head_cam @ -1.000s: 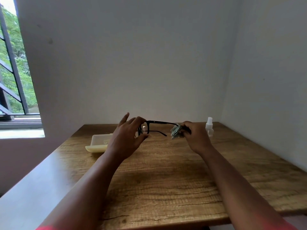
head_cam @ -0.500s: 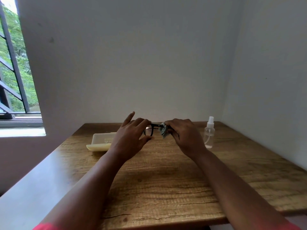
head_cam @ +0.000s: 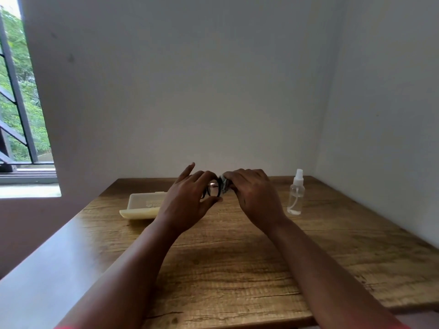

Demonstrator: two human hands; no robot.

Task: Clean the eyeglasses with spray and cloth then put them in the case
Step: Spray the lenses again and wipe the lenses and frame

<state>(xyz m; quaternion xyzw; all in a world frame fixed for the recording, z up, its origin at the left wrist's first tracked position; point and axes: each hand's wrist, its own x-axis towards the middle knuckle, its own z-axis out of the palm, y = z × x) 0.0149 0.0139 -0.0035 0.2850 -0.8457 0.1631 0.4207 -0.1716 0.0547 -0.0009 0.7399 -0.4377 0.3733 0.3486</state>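
Eyeglasses (head_cam: 212, 189): up over the counter (head_cam: 237, 269), between both hands.
Left hand (head_cam: 187, 203): pinching the frame.
Right hand (head_cam: 255, 194): squeezing the cloth (head_cam: 223, 184) onto them.
Risk: rubbing too hard might bend them.

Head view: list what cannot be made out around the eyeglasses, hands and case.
- Eyeglasses: only one lens rim shows; the left hand and right hand cover the rest.
- Cloth: mostly hidden under the right hand's fingers; which lens part it touches is unclear.
- Case: its right end is behind the left hand; the inside is too small to read.
- Spray bottle: liquid level unclear.
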